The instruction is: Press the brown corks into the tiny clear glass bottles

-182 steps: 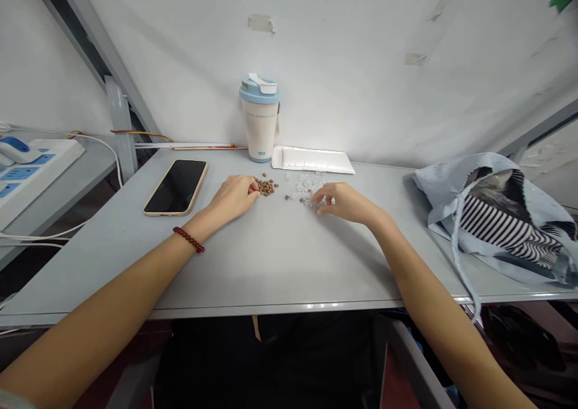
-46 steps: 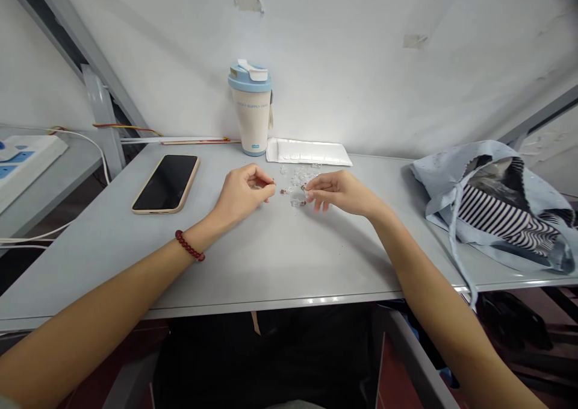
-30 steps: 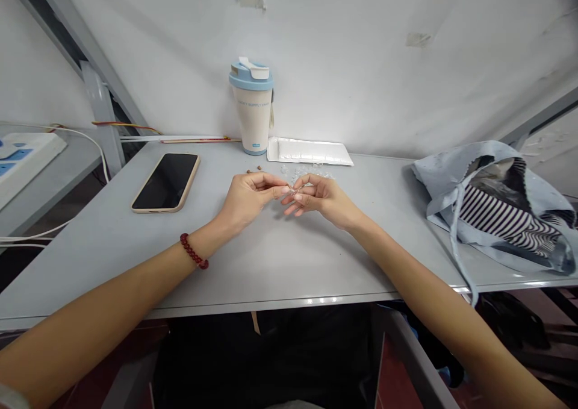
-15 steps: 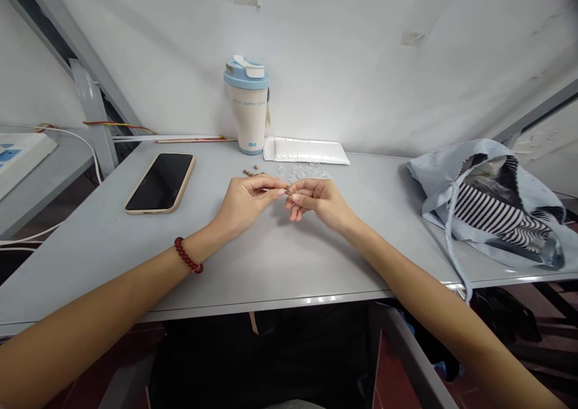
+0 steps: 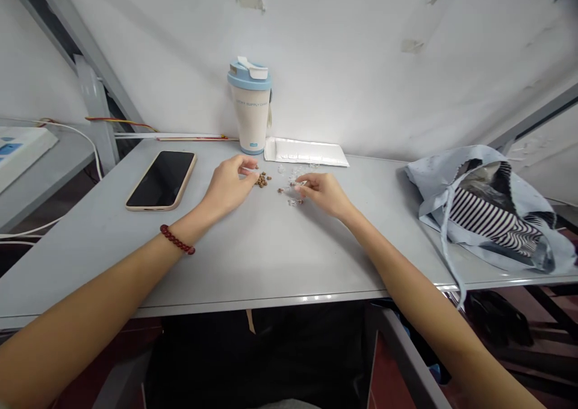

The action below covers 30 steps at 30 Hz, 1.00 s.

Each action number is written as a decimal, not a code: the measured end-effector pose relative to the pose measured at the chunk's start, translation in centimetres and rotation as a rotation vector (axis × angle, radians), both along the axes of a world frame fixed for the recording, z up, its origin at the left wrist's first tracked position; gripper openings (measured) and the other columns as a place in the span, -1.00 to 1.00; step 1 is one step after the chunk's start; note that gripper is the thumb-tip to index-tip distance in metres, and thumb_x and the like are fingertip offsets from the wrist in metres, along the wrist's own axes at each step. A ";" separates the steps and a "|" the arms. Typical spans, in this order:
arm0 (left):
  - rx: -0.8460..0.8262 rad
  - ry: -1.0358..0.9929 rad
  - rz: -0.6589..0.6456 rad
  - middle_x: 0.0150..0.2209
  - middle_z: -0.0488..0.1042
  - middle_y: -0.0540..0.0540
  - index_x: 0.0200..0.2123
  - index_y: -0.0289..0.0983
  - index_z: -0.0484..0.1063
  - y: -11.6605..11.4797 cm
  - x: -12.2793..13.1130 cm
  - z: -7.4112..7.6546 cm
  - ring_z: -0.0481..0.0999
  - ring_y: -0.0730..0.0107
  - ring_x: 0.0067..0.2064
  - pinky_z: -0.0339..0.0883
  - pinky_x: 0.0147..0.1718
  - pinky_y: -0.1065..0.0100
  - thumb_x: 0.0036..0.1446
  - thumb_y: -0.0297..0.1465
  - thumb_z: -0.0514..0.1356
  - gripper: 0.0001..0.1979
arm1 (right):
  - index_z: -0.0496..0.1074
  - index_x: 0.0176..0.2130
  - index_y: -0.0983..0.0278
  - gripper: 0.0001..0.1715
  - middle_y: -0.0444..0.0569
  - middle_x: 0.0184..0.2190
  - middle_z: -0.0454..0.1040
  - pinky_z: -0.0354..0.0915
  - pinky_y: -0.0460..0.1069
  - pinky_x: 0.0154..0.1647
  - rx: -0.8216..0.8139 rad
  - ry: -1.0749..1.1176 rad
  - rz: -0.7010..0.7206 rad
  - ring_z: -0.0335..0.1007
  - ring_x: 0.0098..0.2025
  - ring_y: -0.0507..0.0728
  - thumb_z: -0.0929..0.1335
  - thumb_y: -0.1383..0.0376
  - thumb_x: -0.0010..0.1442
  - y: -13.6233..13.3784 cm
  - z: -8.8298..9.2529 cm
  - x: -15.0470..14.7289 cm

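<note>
Left fingers (image 5: pixel 249 181) apart beside brown pieces (image 5: pixel 262 181), right fingers (image 5: pixel 309 190) hard to tell, cup (image 5: pixel 251 117), packet (image 5: pixel 307 152) behind

Cool, even indoor light, fairly bright — source out of frame. Wall (image 5: pixel 343 65) pale with a faint diagonal shadow upper left; soft shadow on the desk (image 5: pixel 271 252) beside the right forearm (image 5: pixel 395 264). Small glare spots along desk's front edge, area underneath dark. Wide-angle stretch toward the edges — tiny clear pieces (image 5: pixel 292 202) hard to resolve.
</note>
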<state>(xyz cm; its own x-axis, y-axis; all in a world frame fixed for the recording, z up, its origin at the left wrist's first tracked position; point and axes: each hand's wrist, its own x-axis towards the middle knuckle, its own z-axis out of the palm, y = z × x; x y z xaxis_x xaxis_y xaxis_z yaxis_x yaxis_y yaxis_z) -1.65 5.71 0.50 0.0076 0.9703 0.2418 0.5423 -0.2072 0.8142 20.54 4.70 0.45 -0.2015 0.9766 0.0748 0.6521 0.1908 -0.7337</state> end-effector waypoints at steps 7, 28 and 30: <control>0.028 0.147 -0.019 -0.29 0.61 -0.14 -0.46 -0.19 0.55 1.4 -1.5 -1.4 0.54 0.01 -0.15 0.39 -0.11 0.11 -0.03 -0.47 0.25 -0.92 | 0.53 -0.19 0.31 -0.77 -0.04 -0.44 0.51 0.21 -0.03 -0.40 0.138 -0.085 -0.043 0.35 -0.45 0.07 0.36 0.24 0.17 0.2 1.3 3.0; 0.367 0.467 -0.432 -0.17 0.61 -0.19 -0.26 -0.28 0.56 2.3 -0.6 -4.1 0.45 0.09 -0.01 0.29 0.04 0.03 0.24 -0.45 0.02 -0.71 | 0.59 -0.15 0.31 -0.66 0.08 -0.14 0.56 0.33 0.02 -0.21 0.298 -0.332 0.122 0.46 -0.23 0.14 0.26 0.49 0.24 1.3 -0.7 3.4; 0.383 0.432 -0.425 -0.23 0.61 -0.18 -0.29 -0.29 0.55 2.5 -0.6 -4.3 0.45 0.10 -0.04 0.32 0.01 0.05 0.22 -0.46 0.04 -0.75 | 0.60 -0.16 0.31 -0.62 0.08 -0.13 0.58 0.35 0.04 -0.14 0.337 -0.339 0.177 0.48 -0.16 0.17 0.23 0.52 0.24 1.5 -1.2 3.3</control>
<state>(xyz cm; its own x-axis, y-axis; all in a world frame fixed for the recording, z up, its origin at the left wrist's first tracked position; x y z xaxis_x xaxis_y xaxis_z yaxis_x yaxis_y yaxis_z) -2.28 8.18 -3.80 0.5377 0.7097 0.4553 0.6089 -0.7003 0.3725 23.85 6.18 -0.78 -0.4292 0.8583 0.2814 0.7793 0.5093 -0.3651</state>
